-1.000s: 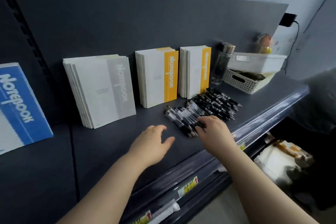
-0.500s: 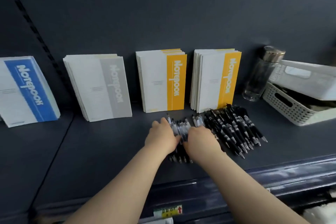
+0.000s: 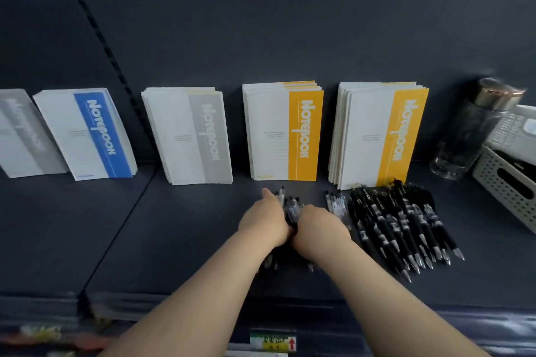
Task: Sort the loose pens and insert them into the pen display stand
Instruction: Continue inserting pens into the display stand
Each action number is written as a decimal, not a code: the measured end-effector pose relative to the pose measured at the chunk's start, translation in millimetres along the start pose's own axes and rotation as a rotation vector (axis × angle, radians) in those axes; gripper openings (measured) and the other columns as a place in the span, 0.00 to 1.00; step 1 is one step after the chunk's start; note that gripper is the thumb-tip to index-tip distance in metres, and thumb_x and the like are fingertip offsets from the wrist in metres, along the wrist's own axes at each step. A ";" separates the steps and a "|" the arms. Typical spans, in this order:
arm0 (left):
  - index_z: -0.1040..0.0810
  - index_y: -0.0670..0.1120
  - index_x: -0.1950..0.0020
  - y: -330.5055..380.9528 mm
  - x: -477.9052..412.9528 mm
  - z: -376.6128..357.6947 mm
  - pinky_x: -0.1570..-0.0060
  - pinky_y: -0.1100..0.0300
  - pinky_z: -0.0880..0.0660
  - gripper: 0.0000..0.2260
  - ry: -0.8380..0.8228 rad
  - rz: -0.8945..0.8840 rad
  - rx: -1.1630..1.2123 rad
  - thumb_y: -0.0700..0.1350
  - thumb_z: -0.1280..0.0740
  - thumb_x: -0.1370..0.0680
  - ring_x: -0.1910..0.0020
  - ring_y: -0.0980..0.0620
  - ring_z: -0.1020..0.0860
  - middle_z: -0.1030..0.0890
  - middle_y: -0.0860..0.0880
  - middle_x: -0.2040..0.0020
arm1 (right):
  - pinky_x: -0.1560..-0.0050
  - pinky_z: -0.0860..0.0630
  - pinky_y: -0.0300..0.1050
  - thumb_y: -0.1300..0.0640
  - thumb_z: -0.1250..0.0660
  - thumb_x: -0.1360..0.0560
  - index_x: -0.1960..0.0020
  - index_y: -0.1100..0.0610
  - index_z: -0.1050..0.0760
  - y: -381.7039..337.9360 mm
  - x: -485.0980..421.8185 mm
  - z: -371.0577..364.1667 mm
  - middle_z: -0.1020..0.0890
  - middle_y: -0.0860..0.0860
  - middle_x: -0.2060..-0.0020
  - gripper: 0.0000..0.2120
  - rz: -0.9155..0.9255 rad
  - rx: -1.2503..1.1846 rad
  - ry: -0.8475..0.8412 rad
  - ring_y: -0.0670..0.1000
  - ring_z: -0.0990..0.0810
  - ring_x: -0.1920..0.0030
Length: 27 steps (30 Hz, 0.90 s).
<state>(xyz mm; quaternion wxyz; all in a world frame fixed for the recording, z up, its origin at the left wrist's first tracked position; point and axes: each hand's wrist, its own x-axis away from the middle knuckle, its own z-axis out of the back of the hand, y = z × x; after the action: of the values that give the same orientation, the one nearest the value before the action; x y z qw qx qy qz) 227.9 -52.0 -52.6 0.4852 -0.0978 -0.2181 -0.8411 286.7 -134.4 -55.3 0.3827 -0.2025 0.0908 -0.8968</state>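
Loose pens lie on a dark shelf (image 3: 188,240) in front of standing notebooks. A bundle of clear-barrelled pens (image 3: 291,206) sits between my two hands. My left hand (image 3: 265,219) cups the bundle from the left, its forefinger stretched forward. My right hand (image 3: 320,229) curls round the bundle from the right. A few clear pens (image 3: 336,203) lie just right of my right hand. A big row of black pens (image 3: 403,229) lies further right, tips toward me. No pen display stand is in view.
Stacks of notebooks lean on the back panel: yellow (image 3: 290,130), yellow (image 3: 383,133), grey (image 3: 191,136), blue (image 3: 90,133). A glass bottle (image 3: 470,130) and a white perforated basket (image 3: 510,182) stand at the right. The shelf's front edge carries a price label (image 3: 272,342).
My left hand came across to the pens and both hands closed in on the clear-barrelled bundle. The camera swung left and closer, bringing the blue notebooks into view.
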 end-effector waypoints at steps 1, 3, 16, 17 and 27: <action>0.59 0.44 0.23 -0.1 0.3 -0.9 0.53 0.54 0.26 0.43 0.014 0.004 0.005 0.46 0.31 0.26 0.42 0.43 0.24 0.28 0.42 0.34 | 0.64 0.28 0.44 0.56 0.35 0.27 0.42 0.62 0.31 1.7 -0.9 0.6 0.21 0.56 0.51 0.16 0.005 -0.021 -0.002 0.57 0.20 0.51; 0.55 0.44 0.23 -1.0 2.0 -2.2 0.56 0.55 0.28 0.41 0.041 0.009 0.008 0.47 0.31 0.26 0.42 0.43 0.24 0.27 0.42 0.35 | 0.68 0.31 0.42 0.55 0.35 0.27 0.44 0.62 0.31 5.2 -1.6 2.3 0.22 0.55 0.55 0.15 0.023 -0.068 -0.004 0.57 0.22 0.56; 0.23 0.41 0.55 -41.5 16.8 22.7 0.68 0.61 0.30 0.05 -0.113 0.054 1.243 0.34 0.37 0.26 0.70 0.50 0.25 0.24 0.46 0.70 | 0.69 0.37 0.43 0.56 0.41 0.26 0.56 0.57 0.35 7.7 9.7 24.0 0.31 0.50 0.65 0.05 0.082 -0.761 -0.023 0.49 0.35 0.68; 0.23 0.41 0.52 -46.8 22.4 28.1 0.72 0.62 0.30 0.06 -0.185 0.076 1.398 0.34 0.38 0.25 0.72 0.52 0.25 0.23 0.47 0.70 | 0.68 0.36 0.43 0.57 0.41 0.26 0.57 0.57 0.34 2.6 11.5 24.0 0.31 0.51 0.66 0.04 0.098 -0.815 -0.027 0.50 0.34 0.68; 0.24 0.39 0.58 -145.8 76.6 68.9 0.69 0.59 0.21 0.04 -0.172 0.078 1.812 0.35 0.36 0.24 0.73 0.53 0.23 0.23 0.46 0.70 | 0.73 0.29 0.39 0.68 0.42 0.24 0.58 0.60 0.31 -113.5 50.7 10.5 0.23 0.51 0.75 0.07 0.381 -1.121 -0.309 0.48 0.26 0.75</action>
<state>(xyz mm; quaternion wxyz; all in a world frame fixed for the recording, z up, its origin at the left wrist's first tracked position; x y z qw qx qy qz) 60.4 -16.2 -2.5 0.3864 0.2513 -0.8276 -0.3205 185.8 -92.8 5.2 0.3804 -0.4808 0.5270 -0.5886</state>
